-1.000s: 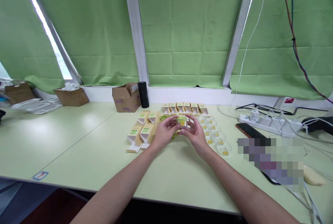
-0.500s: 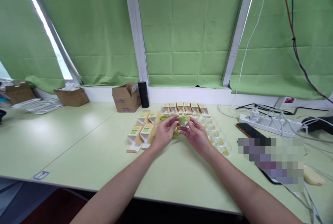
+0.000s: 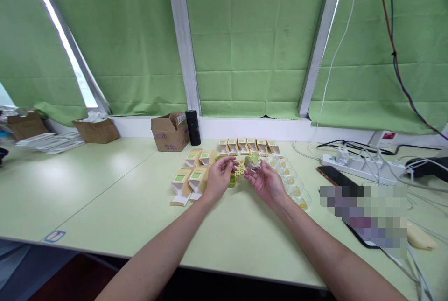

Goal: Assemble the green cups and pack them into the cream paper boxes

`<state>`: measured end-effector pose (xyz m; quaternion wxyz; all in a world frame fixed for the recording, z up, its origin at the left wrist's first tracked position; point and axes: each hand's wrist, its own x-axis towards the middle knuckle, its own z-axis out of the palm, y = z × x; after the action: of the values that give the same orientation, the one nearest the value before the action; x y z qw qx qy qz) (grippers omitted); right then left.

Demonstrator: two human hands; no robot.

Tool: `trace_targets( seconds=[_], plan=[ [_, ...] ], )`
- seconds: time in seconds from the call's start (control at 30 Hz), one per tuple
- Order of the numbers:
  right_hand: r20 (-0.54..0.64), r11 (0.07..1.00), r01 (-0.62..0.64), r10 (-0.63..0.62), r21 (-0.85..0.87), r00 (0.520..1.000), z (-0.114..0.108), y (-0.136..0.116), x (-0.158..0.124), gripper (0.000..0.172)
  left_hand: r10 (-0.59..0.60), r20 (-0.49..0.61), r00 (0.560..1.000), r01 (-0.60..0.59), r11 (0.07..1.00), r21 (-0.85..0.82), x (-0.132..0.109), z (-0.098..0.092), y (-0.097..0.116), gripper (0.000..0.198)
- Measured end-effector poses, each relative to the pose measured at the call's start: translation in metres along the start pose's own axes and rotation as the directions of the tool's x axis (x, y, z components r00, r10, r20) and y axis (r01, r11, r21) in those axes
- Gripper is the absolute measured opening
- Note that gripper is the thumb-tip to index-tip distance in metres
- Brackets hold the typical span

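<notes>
One container [image 3: 252, 161] now rests in the right hand [image 3: 269, 184] alone

Left hand [image 3: 220, 176] off the clear-and-green container [image 3: 251, 161]; right hand [image 3: 266, 183] now has it alone.
1.0 s and 0.5 s ago both hands had fingers on it; now there's a gap, left fingertips just apart at the container's 9 o'clock. Container has shifted a bit toward 3 o'clock and turned: yellow round mark faced the camera 1.0 s ago, not visible now. Right palm has rolled upward, container on its fingers, and now blocks more of the clear cases [image 3: 287, 171] around its 2 o'clock. Small yellow pieces [image 3: 240, 168] now show in the gap, container's 8 o'clock.
</notes>
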<state>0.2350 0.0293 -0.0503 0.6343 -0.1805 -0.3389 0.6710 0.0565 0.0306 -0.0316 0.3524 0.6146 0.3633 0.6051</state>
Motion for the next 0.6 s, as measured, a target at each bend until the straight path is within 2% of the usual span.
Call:
trace_targets(
  seconds=[0.2,0.33,0.43,0.6],
  plan=[
    [-0.009,0.999,0.025,-0.025,-0.021,1.0,0.008,-0.001,-0.004,0.046,-0.058,0.05,0.997,0.059,0.998,-0.006,-0.001,0.0,0.0,0.042],
    [-0.024,0.992,0.091,-0.093,-0.085,0.995,0.012,-0.001,-0.008,0.054,-0.062,0.107,0.992,0.063,0.998,-0.012,0.0,0.001,-0.004,0.049],
    [-0.037,0.961,0.18,-0.192,-0.21,0.981,0.014,-0.001,-0.01,0.058,-0.05,0.14,0.989,0.054,0.998,-0.03,0.001,0.001,-0.006,0.056],
    [-0.016,0.849,0.273,-0.314,-0.452,0.949,0.015,0.0,-0.012,0.066,0.002,0.21,0.978,0.013,0.997,-0.072,0.003,0.0,-0.006,0.064]
  ],
)
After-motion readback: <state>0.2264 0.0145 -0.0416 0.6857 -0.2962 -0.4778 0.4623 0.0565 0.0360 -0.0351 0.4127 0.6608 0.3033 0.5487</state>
